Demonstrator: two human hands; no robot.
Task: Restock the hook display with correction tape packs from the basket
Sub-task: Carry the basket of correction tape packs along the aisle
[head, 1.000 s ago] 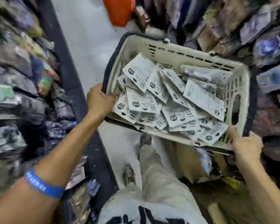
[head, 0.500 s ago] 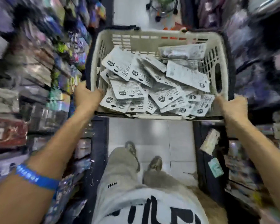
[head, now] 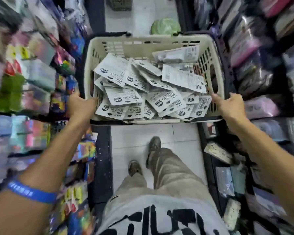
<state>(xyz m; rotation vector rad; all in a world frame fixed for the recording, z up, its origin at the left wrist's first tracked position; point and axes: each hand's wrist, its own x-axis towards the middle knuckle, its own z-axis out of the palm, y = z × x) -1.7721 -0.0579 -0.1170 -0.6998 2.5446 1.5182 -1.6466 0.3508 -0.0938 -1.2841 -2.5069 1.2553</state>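
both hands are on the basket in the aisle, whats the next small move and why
Probably set the basket down: the left hand and right hand both grip its rim, so neither is free to lift a correction tape pack.

Basket point(head: 153, 46): cream slotted plastic, matt. Correction tape packs point(head: 129, 97): white printed card/film, slight sheen. Floor point(head: 139, 133): pale glossy tile. Trousers point(head: 168, 168): beige cloth. Wristband point(head: 31, 194): blue, smooth, rubber-like.
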